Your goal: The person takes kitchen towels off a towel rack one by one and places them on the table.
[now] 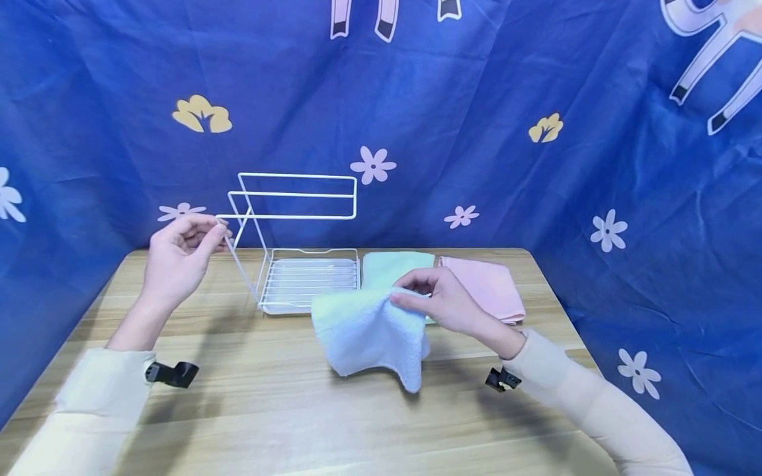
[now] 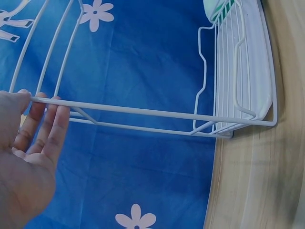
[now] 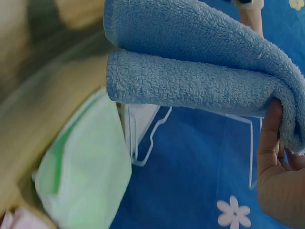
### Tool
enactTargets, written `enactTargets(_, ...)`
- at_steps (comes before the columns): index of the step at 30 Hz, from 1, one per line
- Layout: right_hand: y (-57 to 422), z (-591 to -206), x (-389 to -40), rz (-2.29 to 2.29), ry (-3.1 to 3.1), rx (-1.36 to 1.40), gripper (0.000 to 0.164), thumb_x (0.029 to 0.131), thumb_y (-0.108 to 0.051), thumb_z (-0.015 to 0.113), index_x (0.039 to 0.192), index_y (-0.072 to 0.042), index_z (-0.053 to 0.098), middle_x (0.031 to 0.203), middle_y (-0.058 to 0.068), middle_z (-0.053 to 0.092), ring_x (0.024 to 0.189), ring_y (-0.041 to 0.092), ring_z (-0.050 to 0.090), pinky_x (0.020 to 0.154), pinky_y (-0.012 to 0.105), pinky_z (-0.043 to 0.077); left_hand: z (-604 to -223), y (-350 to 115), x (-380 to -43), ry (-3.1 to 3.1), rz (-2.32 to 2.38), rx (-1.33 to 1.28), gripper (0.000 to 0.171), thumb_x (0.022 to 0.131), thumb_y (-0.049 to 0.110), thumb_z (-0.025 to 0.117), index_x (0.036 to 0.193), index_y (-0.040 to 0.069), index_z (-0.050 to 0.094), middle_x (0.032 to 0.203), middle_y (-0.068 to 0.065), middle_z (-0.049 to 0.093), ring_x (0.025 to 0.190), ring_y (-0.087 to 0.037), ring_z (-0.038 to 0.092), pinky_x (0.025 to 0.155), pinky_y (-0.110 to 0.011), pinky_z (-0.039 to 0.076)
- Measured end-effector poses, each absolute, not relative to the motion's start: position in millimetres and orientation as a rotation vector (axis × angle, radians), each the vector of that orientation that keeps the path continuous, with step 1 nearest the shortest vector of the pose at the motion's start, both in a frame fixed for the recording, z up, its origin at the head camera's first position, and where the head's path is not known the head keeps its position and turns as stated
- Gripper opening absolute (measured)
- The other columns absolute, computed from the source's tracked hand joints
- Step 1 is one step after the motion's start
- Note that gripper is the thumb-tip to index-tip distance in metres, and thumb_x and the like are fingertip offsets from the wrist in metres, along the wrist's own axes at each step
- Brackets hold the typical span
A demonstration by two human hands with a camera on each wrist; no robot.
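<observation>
My left hand pinches the near upper corner of a white wire rack, thumb on one side of the bar and fingers on the other in the left wrist view. The rack has a lower basket with a pale tray, standing on the table. In my right hand a light blue towel is pinched near its top edge and hangs down in folds. The right wrist view shows the blue towel doubled over, with fingers tucked under the fold.
A folded mint green towel lies right of the rack, partly behind my right hand. Beyond it sits a folded pink towel. The wooden table ends against a blue patterned curtain at the back and sides.
</observation>
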State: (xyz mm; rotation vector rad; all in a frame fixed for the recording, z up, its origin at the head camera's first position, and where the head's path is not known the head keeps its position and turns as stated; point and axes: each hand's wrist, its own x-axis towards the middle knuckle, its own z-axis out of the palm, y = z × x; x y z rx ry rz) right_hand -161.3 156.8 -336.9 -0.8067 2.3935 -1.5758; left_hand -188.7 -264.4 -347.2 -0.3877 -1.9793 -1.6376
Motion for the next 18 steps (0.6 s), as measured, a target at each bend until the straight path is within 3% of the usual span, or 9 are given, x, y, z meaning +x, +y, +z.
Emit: enactTargets(18, 97, -368, -127, -1.68, 2.008, -0.866, 0.016, 0.095, -0.001, 0.073, 0.109, 0.009, 0.074, 0.1, 0.029, 0.074, 0.07, -0.002, 0.061, 0.061, 0.01, 0.049, -345, -265, -187, -2.061, -1.548, -0.35, 0.01, 0.101, -0.002, 0.065, 0.105, 0.004, 0.071, 0.091, 0.018, 0.076, 0.076, 0.003, 0.074, 0.072, -0.009, 0.063)
